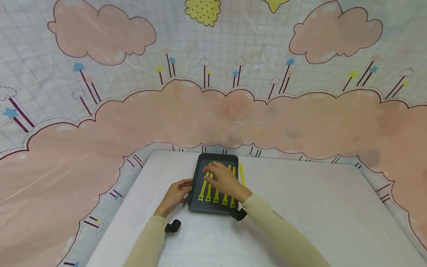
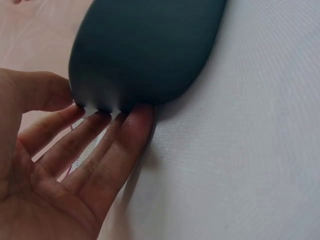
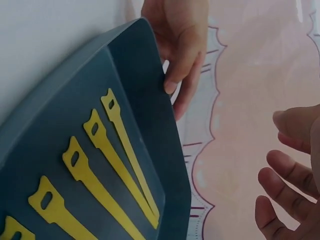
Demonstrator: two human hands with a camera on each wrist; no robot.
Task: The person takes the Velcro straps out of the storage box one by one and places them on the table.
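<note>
A dark blue-grey tray [image 1: 213, 212] lies on the white table, with several yellow hook-and-loop cable ties [image 1: 208, 193] laid side by side in it. My left hand [image 1: 174, 196] is at the tray's left side; in the left wrist view its nearly straight fingers [image 2: 107, 160] touch the outer wall [image 2: 145, 50], the thumb near the edge. Above the tray is my right hand [image 1: 224, 178], hiding the middle of some ties. The right wrist view shows its fingers [image 3: 290, 190] loosely bent and apart, with nothing between them.
Another yellow strap [image 1: 242, 175] lies on the table just right of the tray. White table surface [image 1: 317, 207] extends to the right. A patterned cloth [image 1: 267, 122] with pink clouds hangs behind and around the table. Small black devices [image 1: 172, 226] sit at both wrists.
</note>
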